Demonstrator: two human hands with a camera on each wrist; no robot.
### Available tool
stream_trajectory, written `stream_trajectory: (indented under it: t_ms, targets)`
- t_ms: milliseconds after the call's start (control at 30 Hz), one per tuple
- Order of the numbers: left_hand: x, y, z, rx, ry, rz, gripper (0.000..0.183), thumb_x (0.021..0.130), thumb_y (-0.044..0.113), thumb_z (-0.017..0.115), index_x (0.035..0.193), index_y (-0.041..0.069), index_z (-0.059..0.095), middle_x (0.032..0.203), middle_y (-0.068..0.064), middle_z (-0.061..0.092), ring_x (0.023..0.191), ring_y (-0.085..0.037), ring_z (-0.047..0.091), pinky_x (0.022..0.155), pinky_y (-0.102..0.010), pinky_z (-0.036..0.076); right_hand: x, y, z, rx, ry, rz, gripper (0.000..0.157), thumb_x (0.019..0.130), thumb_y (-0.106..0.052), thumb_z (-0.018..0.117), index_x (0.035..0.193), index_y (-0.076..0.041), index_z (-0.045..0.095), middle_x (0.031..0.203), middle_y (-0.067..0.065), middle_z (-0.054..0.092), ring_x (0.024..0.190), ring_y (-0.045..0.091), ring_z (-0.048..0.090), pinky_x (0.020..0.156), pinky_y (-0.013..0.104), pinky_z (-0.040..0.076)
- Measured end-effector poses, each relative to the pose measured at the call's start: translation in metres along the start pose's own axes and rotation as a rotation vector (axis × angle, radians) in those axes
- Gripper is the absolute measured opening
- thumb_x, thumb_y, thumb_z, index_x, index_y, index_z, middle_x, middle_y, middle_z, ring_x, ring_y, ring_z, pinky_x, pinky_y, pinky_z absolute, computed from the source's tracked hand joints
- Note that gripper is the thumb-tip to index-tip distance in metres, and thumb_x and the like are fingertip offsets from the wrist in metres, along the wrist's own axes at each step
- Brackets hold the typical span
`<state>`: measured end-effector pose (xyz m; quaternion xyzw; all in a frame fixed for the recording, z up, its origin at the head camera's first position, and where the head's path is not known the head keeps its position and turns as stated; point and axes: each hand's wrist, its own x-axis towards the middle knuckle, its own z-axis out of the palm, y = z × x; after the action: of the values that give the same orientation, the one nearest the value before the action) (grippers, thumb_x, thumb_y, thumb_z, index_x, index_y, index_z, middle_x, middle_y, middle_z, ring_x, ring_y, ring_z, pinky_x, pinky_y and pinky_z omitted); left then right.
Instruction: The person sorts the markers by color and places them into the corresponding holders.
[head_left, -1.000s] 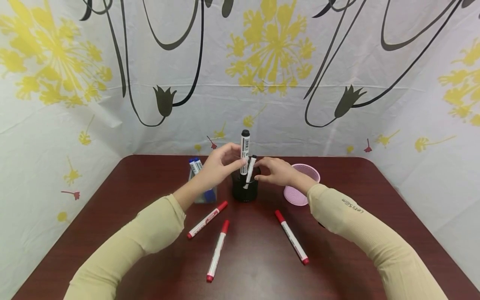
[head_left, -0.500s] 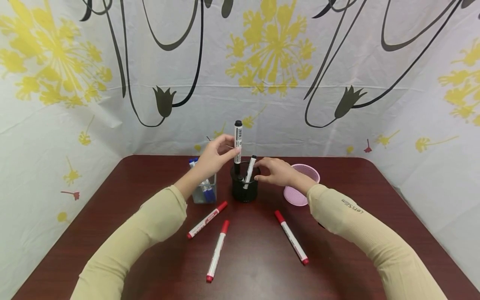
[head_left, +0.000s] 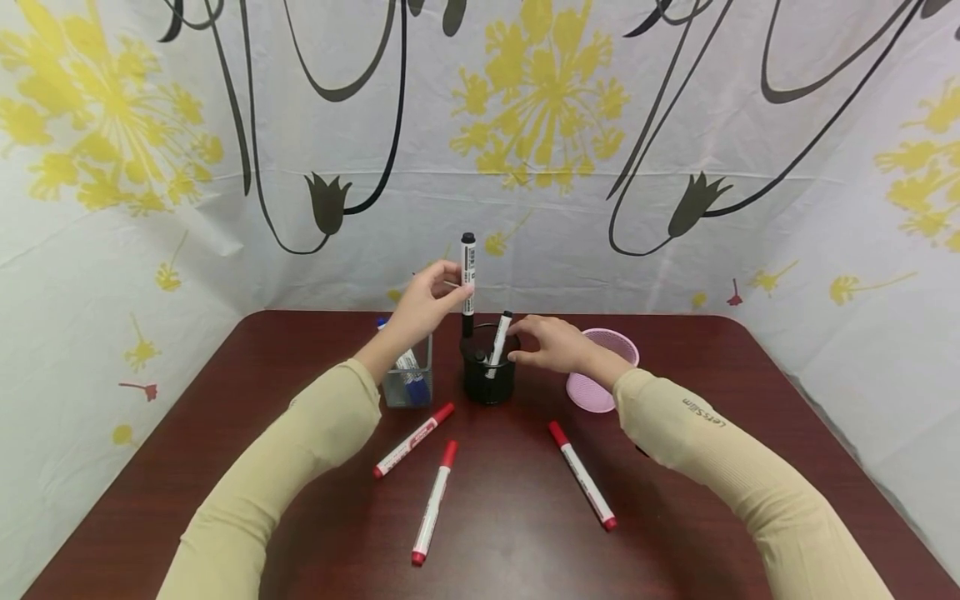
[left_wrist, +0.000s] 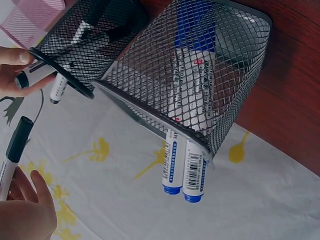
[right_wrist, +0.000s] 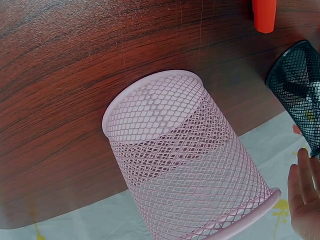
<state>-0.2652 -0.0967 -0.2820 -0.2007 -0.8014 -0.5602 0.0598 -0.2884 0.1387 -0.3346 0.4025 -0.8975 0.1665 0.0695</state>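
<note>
The left hand (head_left: 423,304) pinches a black-capped marker (head_left: 468,271) upright above the black mesh cup (head_left: 489,387), higher and farther left than a second earlier, as the right hand (head_left: 553,342) touches the rim with fingers loosely extended.

From the head, the left forearm (head_left: 380,352) hides part of the grey holder (head_left: 394,392), the right forearm (head_left: 611,368) part of the pink cup (head_left: 588,395). Print on the held marker (head_left: 468,265) seems too small to read; the left-wrist view crops one end. The right-wrist view's edges cut off the right hand (right_wrist: 306,202), black cup (right_wrist: 299,90) and red marker (right_wrist: 264,15).
</note>
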Motion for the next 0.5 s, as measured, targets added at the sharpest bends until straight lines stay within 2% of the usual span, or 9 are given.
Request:
stream_trajectory:
  t_ms: [233,500]
  targets:
    - [0.011,-0.006,0.005,0.022,0.027,0.008,0.030,0.089,0.019,0.060,0.113,0.002,0.054,0.108,-0.012,0.058,0.099,-0.024,0.058,0.080,-0.036,0.046,0.000,0.000,0.000,0.000,0.010,-0.001,0.039,0.082,-0.028,0.068,0.112,-0.004,0.062,0.111,0.012,0.060,0.102,0.026,0.056,0.086,0.042,0.043]
    - [0.019,-0.014,0.015,0.025,0.025,0.017,0.029,0.088,0.016,0.061,0.110,-0.001,0.054,0.103,-0.015,0.060,0.095,-0.026,0.059,0.078,-0.034,0.047,0.000,0.000,0.000,0.002,0.015,-0.014,0.039,0.081,-0.027,0.068,0.111,-0.003,0.062,0.109,0.011,0.061,0.101,0.025,0.056,0.085,0.042,0.043]
